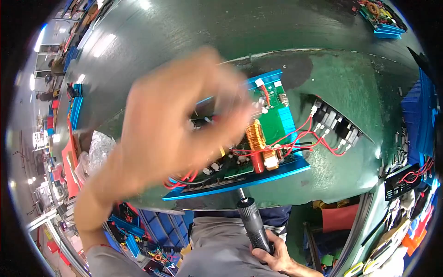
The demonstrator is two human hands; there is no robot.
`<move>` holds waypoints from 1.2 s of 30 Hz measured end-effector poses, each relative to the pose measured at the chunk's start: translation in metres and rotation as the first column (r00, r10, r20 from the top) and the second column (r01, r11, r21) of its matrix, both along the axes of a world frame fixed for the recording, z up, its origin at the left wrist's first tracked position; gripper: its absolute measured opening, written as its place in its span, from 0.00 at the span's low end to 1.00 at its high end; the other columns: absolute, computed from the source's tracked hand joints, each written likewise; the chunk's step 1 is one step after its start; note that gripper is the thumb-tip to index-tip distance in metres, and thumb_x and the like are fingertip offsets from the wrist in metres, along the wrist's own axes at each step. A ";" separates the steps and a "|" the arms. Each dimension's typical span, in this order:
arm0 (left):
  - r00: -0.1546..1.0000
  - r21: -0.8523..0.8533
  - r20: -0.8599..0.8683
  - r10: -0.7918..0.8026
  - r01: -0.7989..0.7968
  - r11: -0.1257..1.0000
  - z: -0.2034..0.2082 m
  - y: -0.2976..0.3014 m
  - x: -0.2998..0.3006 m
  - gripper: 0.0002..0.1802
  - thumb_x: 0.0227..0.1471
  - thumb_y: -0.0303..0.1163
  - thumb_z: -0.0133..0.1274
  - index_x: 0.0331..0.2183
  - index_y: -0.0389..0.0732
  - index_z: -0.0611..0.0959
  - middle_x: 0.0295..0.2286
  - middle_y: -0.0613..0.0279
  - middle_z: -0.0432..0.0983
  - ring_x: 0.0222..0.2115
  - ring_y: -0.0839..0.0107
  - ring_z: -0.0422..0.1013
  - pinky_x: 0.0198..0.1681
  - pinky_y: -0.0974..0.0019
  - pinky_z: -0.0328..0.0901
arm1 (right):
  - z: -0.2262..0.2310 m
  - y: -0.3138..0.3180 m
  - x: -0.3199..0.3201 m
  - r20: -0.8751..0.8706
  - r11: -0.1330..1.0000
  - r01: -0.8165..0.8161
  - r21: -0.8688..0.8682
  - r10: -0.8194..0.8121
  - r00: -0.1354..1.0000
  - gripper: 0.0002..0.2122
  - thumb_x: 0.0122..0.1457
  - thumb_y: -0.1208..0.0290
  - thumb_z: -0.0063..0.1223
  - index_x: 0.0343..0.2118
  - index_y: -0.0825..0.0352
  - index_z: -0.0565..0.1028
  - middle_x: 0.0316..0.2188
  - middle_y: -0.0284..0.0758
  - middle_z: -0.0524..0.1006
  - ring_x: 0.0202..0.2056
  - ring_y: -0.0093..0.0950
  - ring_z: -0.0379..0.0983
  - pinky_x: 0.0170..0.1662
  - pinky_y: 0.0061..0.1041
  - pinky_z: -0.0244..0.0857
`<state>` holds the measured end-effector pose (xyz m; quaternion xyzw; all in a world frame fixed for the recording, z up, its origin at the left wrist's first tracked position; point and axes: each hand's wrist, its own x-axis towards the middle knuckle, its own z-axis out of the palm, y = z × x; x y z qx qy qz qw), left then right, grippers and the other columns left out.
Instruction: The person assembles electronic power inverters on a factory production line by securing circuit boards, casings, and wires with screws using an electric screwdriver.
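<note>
My right hand [272,255] is closed around the black grip of an electric screwdriver [254,224]. Its thin bit points up at the near side of a blue metal housing [295,167], around the middle of that edge; whether it sits in a screw is too small to tell. Over the left half of the housing my left hand [170,115] is smeared by motion, thumb and fingers curved toward each other. Any small thing between them is hidden. Inside the housing lies a green circuit board [275,123] with a copper-wound coil [255,135].
Red wires run from the board to a black panel with sockets [333,119] on its right. A clear plastic bag [100,150] lies left on the green bench. Another blue unit [386,28] stands far right. Blue bins [159,226] with parts are below the near edge.
</note>
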<state>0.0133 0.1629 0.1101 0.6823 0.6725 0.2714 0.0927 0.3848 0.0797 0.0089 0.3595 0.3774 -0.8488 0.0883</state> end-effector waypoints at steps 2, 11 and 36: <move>0.996 -0.179 -0.077 -0.048 0.033 0.983 0.014 -0.059 0.025 0.10 0.47 0.32 0.68 0.34 0.46 0.86 0.23 0.64 0.78 0.21 0.70 0.73 0.23 0.69 0.66 | -0.003 -0.003 -0.004 -0.021 0.998 0.010 0.054 -0.009 1.000 0.18 0.58 0.67 0.67 0.45 0.71 0.73 0.29 0.28 0.71 0.30 0.19 0.63 0.33 0.22 0.60; 0.929 -0.172 -0.337 0.153 -0.221 0.960 -0.016 -0.123 0.080 0.21 0.43 0.35 0.68 0.42 0.42 0.86 0.32 0.69 0.76 0.24 0.75 0.70 0.20 0.73 0.60 | 0.006 0.003 -0.009 0.011 0.997 -0.062 0.055 0.061 0.998 0.31 0.62 0.45 0.55 0.55 0.72 0.70 0.32 0.34 0.78 0.30 0.21 0.71 0.36 0.23 0.67; 0.922 -0.013 -0.289 0.258 -0.273 0.962 -0.021 -0.150 0.067 0.17 0.38 0.32 0.70 0.35 0.41 0.85 0.27 0.66 0.73 0.26 0.68 0.71 0.24 0.67 0.64 | -0.014 -0.009 0.021 -0.010 0.954 0.176 0.244 -0.179 0.984 0.48 0.59 0.24 0.31 0.56 0.76 0.66 0.24 0.39 0.76 0.24 0.23 0.70 0.28 0.21 0.63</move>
